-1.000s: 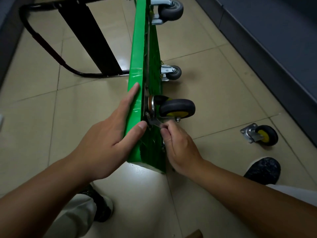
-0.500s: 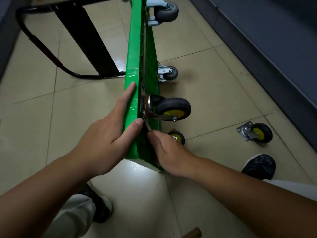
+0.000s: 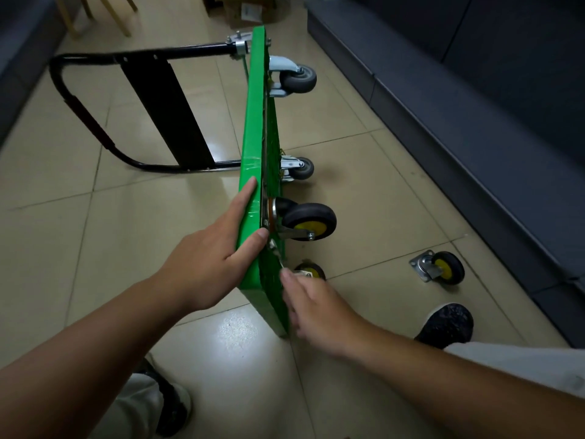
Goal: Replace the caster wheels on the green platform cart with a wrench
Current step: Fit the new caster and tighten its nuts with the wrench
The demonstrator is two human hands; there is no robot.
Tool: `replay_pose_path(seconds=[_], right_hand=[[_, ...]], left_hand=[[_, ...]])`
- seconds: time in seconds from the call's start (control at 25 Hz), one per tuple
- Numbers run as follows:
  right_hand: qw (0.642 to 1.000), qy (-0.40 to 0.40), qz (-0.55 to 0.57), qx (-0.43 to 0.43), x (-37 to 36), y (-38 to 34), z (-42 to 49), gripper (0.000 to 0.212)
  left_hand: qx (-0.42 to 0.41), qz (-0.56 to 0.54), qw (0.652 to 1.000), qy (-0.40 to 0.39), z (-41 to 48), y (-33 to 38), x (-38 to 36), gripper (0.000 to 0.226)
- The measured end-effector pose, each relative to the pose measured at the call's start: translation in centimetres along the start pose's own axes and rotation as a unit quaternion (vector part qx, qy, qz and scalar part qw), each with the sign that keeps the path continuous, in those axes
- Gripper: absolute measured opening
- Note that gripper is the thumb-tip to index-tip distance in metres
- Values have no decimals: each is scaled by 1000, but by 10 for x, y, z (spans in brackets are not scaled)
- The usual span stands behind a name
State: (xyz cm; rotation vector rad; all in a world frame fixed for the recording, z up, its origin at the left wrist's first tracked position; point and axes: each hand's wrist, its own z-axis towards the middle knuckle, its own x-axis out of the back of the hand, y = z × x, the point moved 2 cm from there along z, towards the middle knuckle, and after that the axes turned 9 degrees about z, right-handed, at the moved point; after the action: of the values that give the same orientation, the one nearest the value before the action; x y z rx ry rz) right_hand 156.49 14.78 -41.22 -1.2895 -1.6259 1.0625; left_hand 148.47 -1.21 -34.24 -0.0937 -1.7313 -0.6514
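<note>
The right hand (image 3: pixel 316 302) swings the wrench (image 3: pixel 276 255) downward, pinching its end (motion-blurred); the left hand (image 3: pixel 205 264) stays flat against the green cart (image 3: pixel 253 137)

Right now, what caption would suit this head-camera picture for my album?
Left hand steadies the green cart on its edge while the right hand holds a wrench below a caster.

Pretty dim in here, one overhead light glaring off the floor tiles (image 3: pixel 235 331), right hand (image 3: pixel 316 305) motion-blurred, edges bent fisheye-style.
</note>
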Motion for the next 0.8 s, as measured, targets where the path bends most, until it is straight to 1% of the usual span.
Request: replay_pose_path(seconds=[0.04, 0.08, 0.12, 0.2, 0.4, 0.48, 0.56, 0.68, 0.8], right_hand=[[995, 26, -83, 40, 7, 12, -1, 48], [988, 43, -135, 56, 15, 23, 2, 44], [984, 59, -159, 60, 23, 31, 10, 41], [978, 87, -172, 78, 37, 35, 28, 39], [962, 52, -217, 158, 31, 33, 62, 32], [960, 41, -215, 172, 26, 35, 70, 32], [969, 28, -173, 174, 22, 40, 73, 34], [979, 38, -103, 174, 21, 43, 73, 39], [980, 38, -89, 172, 19, 33, 73, 41]], left_hand=[[-2, -5, 1000, -1, 0, -1, 0, 72], [-3, -11, 1000, 0, 0, -1, -1, 72], [-4, -16, 1000, 3, 0, -2, -1, 71], [-1, -16, 1000, 8, 1, -1, -1, 71], [-5, -23, 999, 24, 1, 1, -4, 70], [-5, -30, 999, 26, 1, 1, -4, 70], [-4, -31, 999, 25, 1, 1, -2, 71], [-8, -32, 999, 24, 0, 2, -2, 71], [-13, -31, 999, 28, 0, 4, -2, 71]])
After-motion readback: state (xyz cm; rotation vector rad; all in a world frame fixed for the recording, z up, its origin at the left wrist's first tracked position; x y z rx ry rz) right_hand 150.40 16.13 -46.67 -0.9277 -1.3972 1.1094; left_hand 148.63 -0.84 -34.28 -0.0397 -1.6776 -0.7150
